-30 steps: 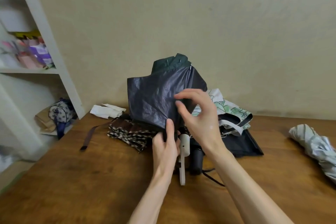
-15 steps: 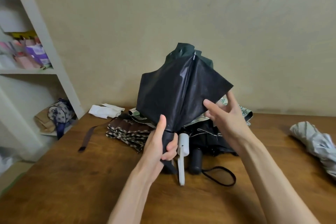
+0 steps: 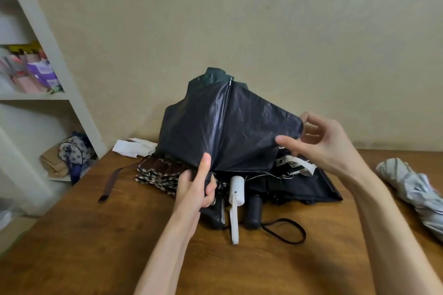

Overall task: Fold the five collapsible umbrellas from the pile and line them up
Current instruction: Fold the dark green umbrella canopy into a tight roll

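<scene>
Holding a dark umbrella [image 3: 227, 127] above the pile, the person grips its gathered lower end in the left hand [image 3: 196, 189], fingers curled round the stem and thumb lying up along the cloth. The umbrella's long axis runs from that fist upward and away toward the wall, tip highest, so the loose cloth fans out to both sides. The right hand [image 3: 323, 141] is the nearer one to the free right flap: its thumb lies on the front of the panel and its fingers curl behind, pinching the corner. By this reading the flap next needs drawing round the stem, so the pull runs leftward, across toward the left hand. Room is tight below, where a white handle [image 3: 236, 190], a black handle [image 3: 253, 208] and a brown patterned umbrella [image 3: 158, 172] lie just under the cloth and could snag. Open table [image 3: 96, 246] lies in front, toward the person. A grey umbrella [image 3: 412, 189], bundled, rests well apart at the right edge.
</scene>
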Demonstrator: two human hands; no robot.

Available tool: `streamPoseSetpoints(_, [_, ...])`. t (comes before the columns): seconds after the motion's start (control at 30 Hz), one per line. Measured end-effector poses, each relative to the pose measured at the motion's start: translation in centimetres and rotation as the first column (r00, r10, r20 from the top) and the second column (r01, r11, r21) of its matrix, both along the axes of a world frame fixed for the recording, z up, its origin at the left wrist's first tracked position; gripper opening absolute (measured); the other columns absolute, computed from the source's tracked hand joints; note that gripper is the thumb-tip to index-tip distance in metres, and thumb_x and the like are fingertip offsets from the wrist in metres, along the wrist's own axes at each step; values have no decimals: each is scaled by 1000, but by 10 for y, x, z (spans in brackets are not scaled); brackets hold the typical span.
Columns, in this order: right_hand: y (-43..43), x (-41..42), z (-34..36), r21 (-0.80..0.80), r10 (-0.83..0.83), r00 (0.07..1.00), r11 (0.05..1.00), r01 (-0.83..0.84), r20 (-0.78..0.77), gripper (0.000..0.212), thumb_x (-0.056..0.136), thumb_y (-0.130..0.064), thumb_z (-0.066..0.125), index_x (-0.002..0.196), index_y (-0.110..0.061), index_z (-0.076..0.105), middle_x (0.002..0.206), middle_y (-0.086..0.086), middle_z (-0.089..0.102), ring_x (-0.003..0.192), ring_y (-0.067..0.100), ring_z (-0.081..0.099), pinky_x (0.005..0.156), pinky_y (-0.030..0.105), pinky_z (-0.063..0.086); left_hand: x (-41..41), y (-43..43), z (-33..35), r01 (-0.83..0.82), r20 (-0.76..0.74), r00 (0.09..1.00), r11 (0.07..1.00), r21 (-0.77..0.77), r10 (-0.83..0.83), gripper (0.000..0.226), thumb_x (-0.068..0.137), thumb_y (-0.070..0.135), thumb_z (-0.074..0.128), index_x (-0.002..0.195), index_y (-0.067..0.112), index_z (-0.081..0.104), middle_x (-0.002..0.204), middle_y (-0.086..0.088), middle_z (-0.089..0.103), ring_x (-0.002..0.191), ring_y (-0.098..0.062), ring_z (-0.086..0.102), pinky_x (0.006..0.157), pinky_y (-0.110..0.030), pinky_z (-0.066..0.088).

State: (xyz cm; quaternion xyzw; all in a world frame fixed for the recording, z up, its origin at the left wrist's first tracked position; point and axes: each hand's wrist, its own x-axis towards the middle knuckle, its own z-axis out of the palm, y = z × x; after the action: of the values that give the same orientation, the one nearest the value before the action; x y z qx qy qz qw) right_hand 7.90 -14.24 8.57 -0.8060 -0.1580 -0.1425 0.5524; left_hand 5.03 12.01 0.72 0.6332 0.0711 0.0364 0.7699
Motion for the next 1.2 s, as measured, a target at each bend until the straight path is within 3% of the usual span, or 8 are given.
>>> streamPoseSetpoints(0.13, [-17, -1, -5, -2, 34, 995, 999, -35, -94, 32, 86, -25, 86, 80, -4, 62, 79, 2, 76, 67, 6, 65, 63, 13, 49, 4, 6, -2, -43, 37, 998, 999, 25, 42, 60, 83, 69, 66, 88, 12, 47, 61, -2, 41, 47, -11, 28, 43, -19, 24])
streamPoseSetpoints(0.33, [4, 7, -15, 531, 231, 966, 837, -135, -119, 18, 94, -21, 72, 89, -15, 56, 98, 2, 75, 88, 19, 73, 88, 35, 56, 6, 4, -8, -45, 51, 998, 998, 34, 43, 61, 83, 69, 67, 93, 13, 49, 65, -5, 41, 49, -11, 29, 44, -19, 24])
streamPoseSetpoints(0.57, [-10, 5, -13, -88, 42, 988, 995, -55, -150, 19, 91, -26, 82, 108, -19, 82, 102, -5, 83, 99, 13, 78, 93, 37, 62, 7, 6, -9, -70, 38, 997, 998, 4, 70, 63, 80, 72, 67, 98, 13, 50, 64, -3, 41, 48, -10, 29, 45, -19, 23])
streamPoseSetpoints(0.67, [-10, 1, -6, 71, 33, 995, 997, -27, -98, 10, 93, -21, 77, 91, -11, 78, 80, -11, 80, 73, -2, 73, 64, 11, 53, 8, 5, -10, -89, 31, 996, 996, -13, 89, 62, 82, 70, 66, 100, 13, 51, 64, -2, 42, 48, -9, 29, 44, -18, 23])
streamPoseSetpoints(0.8, [2, 5, -13, 453, 187, 971, 886, -100, -151, 46, 92, -29, 74, 115, 9, 64, 113, 14, 80, 104, 29, 79, 90, 30, 62, 7, 0, -10, -82, 26, 996, 996, -32, 83, 60, 84, 69, 64, 101, 13, 53, 62, 0, 43, 47, -10, 28, 45, -20, 22])
streamPoseSetpoints(0.9, [10, 11, -25, 452, 204, 938, 890, -59, -279, 69, 83, -33, 88, 143, -15, 57, 127, 16, 75, 113, 27, 76, 92, 33, 62, 7, -2, -10, -65, 49, 997, 997, -50, 67, 58, 91, 69, 61, 92, 12, 49, 62, -1, 42, 47, -11, 26, 46, -23, 19])
streamPoseSetpoints(1.1, [27, 17, -38, 487, 26, 956, 865, 125, -292, 51, 88, -11, 85, 133, -12, 61, 84, 9, 78, 71, 15, 71, 74, 25, 59, 9, -3, -10, -103, 65, 992, 989, -103, 110, 55, 96, 66, 58, 94, 12, 46, 60, -1, 41, 45, -11, 25, 49, -28, 15])
streamPoseSetpoints(1.2, [39, 16, -41, 642, 135, 936, 758, 114, -325, 48, 88, -17, 85, 131, -15, 62, 100, 6, 80, 91, 18, 77, 86, 27, 61, 9, -4, -12, -103, 62, 992, 988, -119, 111, 58, 93, 69, 58, 90, 12, 46, 61, -1, 42, 46, -12, 26, 47, -24, 20])
